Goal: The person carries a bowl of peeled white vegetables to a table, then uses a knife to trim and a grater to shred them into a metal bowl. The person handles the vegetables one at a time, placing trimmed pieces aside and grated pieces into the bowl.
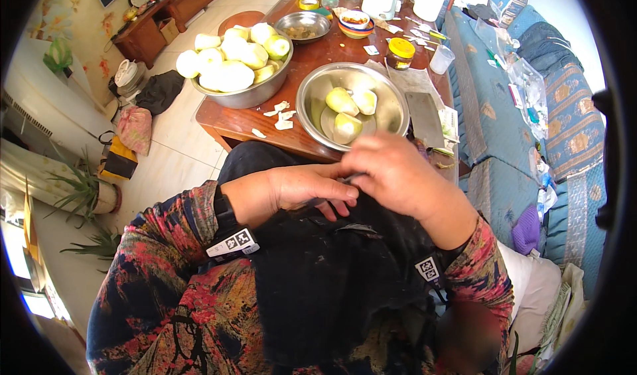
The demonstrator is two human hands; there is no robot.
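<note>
My left hand [303, 186] and my right hand [398, 173] meet over my lap, just in front of the table edge. The fingers of the right are curled and blurred by motion. A small dark thing shows between the hands, but I cannot tell what it is or which hand has it. Under both hands a worn black cloth [343, 285] covers my lap. Just beyond them a steel bowl [308, 118] holds three pale peeled vegetables [342, 101]. To its left stands a steel basin [239, 99] heaped with more peeled vegetables [226, 61].
White scraps [283, 118] lie on the wooden table [239, 126] between the basins. Right of the bowl, a broad grey blade like a cleaver's [425, 118] rests on paper. Behind are a yellow-lidded jar [400, 54], a plastic cup [441, 60] and a smaller steel bowl [302, 25]. A blue sofa [497, 96] stands right.
</note>
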